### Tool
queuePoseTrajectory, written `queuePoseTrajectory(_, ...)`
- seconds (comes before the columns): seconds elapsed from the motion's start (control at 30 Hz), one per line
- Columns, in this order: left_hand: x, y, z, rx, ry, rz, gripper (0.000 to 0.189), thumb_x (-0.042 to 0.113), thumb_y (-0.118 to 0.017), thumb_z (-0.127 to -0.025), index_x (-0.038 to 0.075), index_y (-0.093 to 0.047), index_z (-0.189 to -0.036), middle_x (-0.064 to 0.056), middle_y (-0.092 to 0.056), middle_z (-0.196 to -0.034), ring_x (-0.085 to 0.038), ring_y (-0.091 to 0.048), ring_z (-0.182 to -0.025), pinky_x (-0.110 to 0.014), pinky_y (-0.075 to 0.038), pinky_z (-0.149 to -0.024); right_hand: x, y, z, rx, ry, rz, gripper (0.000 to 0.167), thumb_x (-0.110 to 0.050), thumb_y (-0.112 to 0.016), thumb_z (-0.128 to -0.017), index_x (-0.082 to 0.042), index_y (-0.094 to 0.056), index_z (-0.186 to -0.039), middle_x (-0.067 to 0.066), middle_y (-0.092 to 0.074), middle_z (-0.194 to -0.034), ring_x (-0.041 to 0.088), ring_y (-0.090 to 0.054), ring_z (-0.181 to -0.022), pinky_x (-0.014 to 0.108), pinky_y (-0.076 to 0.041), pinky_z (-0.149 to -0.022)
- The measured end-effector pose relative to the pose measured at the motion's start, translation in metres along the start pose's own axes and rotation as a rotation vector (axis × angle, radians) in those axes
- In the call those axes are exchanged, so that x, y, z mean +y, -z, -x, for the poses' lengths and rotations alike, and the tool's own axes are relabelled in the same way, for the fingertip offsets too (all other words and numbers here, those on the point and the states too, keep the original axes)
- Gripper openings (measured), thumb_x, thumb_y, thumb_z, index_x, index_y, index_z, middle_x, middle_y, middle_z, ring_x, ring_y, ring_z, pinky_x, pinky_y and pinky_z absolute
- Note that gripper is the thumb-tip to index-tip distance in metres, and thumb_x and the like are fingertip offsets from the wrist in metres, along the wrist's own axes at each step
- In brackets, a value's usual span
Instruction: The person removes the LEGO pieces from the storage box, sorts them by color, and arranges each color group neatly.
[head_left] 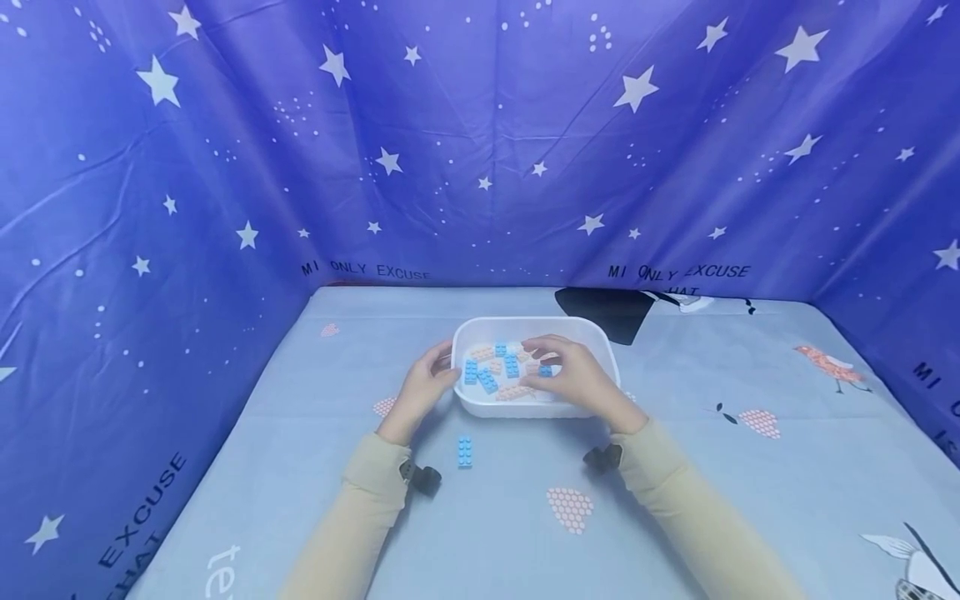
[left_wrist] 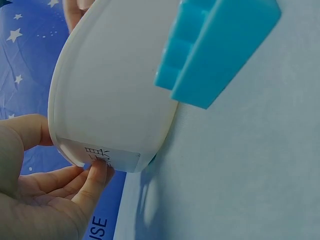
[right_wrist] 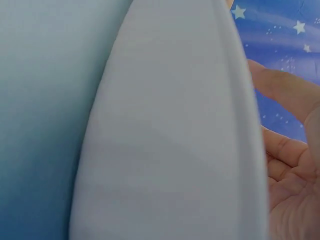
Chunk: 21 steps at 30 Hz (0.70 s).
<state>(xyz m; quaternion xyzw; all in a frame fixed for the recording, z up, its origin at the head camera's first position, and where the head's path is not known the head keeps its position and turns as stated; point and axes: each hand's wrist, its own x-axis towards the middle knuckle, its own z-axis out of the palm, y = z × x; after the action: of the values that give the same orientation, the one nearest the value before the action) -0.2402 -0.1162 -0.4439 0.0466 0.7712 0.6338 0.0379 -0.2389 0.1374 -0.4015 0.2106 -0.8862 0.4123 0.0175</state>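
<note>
A white plastic tub [head_left: 525, 410] with rounded corners holds several toy building bricks, among them a blue brick [head_left: 487, 381] and a peach brick [head_left: 513, 392]. My left hand [head_left: 426, 385] grips the tub's left end. In the left wrist view its thumb is at the rim and its fingers press the label [left_wrist: 125, 156] outside. Over the tub's right half, my right hand [head_left: 576, 377] reaches in above the bricks, thumb and fingers spread apart. The right wrist view has the tub wall [right_wrist: 165, 125] hiding the fingertips.
One blue brick [head_left: 465, 452] lies on the cloth in front of the tub, between the forearms. A pale blue printed cloth [head_left: 712, 500] covers the table. Purple star-printed curtains [head_left: 450, 100] close off the back and both sides.
</note>
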Motion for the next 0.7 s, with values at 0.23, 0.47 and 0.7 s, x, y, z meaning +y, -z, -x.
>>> queuePoseTrajectory(0.23,0.000,0.000,0.001,0.002,0.008,-0.007,0.058,0.009,-0.059,-0.092,0.005,-0.038,-0.147,-0.018,-0.045,-0.147,-0.035,-0.046,-0.134,-0.047,-0.041,-0.111,0.016,0.004,-0.005,-0.015,-0.067,0.020,0.055,-0.015,-0.083,-0.075,0.001,-0.062,-0.124,0.016,-0.064,-0.123,0.029,-0.064,-0.104,0.040,-0.057,-0.092)
queuePoseTrajectory(0.47,-0.002,0.001,-0.002,-0.021,0.011,-0.012,0.061,0.010,-0.058,-0.094,0.003,-0.033,-0.149,-0.020,-0.039,-0.151,-0.038,-0.040,-0.138,-0.050,-0.037,-0.113,0.025,0.011,-0.010,-0.034,-0.128,0.009,0.056,-0.012,-0.081,-0.076,0.004,-0.060,-0.126,0.020,-0.064,-0.121,0.034,-0.062,-0.106,0.045,-0.055,-0.095)
queuePoseTrajectory(0.7,-0.002,0.001,-0.002,-0.005,0.018,-0.018,0.059,0.011,-0.059,-0.093,0.007,-0.038,-0.147,-0.016,-0.044,-0.149,-0.034,-0.044,-0.136,-0.048,-0.039,-0.112,0.030,0.011,-0.012,-0.077,-0.206,0.072,0.058,-0.014,-0.081,-0.076,0.000,-0.059,-0.128,0.018,-0.067,-0.114,0.033,-0.062,-0.105,0.045,-0.054,-0.093)
